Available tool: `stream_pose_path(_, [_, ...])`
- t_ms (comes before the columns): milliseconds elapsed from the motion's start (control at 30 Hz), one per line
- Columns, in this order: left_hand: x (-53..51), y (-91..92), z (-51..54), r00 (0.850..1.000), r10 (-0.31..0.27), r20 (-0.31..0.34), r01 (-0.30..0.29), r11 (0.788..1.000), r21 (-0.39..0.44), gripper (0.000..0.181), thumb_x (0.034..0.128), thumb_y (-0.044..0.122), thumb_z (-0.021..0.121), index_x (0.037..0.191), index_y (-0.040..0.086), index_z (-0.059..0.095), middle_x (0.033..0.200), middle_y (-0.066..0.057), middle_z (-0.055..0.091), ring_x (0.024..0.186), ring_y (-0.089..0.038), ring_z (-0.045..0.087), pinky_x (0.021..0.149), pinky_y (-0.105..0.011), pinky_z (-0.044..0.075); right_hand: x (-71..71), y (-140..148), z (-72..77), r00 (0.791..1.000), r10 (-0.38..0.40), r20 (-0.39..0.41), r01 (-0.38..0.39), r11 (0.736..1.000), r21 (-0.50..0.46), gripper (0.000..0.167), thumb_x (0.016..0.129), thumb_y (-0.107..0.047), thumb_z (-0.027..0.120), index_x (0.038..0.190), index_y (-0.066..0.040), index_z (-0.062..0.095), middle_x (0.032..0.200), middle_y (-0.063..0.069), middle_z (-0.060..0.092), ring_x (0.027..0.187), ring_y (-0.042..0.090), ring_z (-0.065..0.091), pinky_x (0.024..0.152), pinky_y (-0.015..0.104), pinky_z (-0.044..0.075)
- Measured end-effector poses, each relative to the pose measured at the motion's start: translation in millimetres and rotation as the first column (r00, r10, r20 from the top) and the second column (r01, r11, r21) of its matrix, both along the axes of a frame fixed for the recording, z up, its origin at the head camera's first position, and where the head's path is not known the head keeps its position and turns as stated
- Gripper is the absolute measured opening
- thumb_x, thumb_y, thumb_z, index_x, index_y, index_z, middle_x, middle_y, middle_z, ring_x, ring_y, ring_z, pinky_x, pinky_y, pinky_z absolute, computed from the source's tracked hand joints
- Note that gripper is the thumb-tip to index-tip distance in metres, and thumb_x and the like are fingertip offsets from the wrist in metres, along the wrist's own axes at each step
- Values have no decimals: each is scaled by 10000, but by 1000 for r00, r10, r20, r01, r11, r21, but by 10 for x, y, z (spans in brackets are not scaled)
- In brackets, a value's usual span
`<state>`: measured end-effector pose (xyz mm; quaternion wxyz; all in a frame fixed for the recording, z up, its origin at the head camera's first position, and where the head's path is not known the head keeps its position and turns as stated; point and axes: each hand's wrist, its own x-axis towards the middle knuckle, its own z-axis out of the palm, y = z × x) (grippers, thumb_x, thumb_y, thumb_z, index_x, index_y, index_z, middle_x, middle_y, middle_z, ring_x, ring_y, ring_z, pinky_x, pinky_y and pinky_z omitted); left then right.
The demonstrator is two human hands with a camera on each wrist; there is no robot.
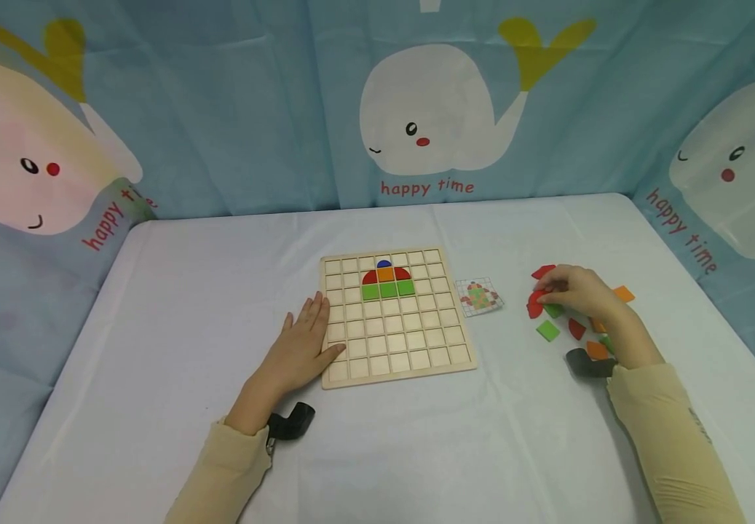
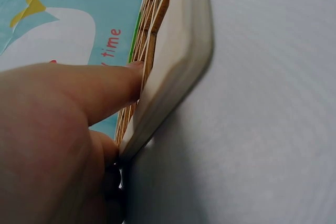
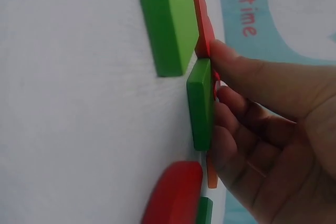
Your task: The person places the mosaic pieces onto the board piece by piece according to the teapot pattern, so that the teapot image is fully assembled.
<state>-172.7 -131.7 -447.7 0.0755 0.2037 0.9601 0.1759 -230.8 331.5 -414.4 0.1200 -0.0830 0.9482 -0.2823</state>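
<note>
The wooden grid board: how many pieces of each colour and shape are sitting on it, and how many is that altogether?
Blue half circle: 1
Orange square: 1
Red quarter circles: 2
Green squares: 3
Total on the wooden grid board: 7

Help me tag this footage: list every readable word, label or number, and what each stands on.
"happy time": curtain, centre.
"happy time": curtain, right.
"happy time": curtain, left, last letters creased.
"time", "py time": curtain, partial in wrist views.
Marks on the right sleeve: too small to read.
Board and card: no readable text.
</note>
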Motion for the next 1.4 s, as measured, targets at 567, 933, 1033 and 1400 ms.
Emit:
stream_pose_path(567, [0,2,6,1000,0,-6,0,1000,8,789,944,349,544,1451,-112,152,1534,-241,96,1412,-383,93,1082,-608,110,35,9,29,997,-39,-59,40,999,19,240,860,-132,698,1071,-21,673,935,114,654,864,251,563,741,286,459])
stream_pose_path(933, [-3,-1,-3,1000,-2,-12,2,1000,3,789,945,352,541,1450,-113,152,1535,-238,94,1412,-380,93,1085,-603,107,76,-17,145,982,-186,5,186,976,-110,296,940,-258,594,1090,-3,606,1022,171,639,914,282,539,811,374,446])
stream_pose_path(1033, [-3,-3,-6,1000,0,-11,0,1000,7,792,944,352,544,1452,-110,149,1537,-235,92,1413,-379,90,1086,-601,103,98,-59,190,979,-203,-3,200,967,-155,364,938,-331,587,1090,-2,612,954,144,657,854,243,546,763,349,447])
stream_pose_path(1400, [-4,-1,-21,1000,1,-8,-1,1000,6,792,946,351,543,1454,-108,145,1538,-233,87,1414,-376,84,1087,-601,101,155,-360,357,959,-282,-19,264,920,-291,443,899,-386,630,1095,11,632,884,-70,667,899,149,514,802,369,405])
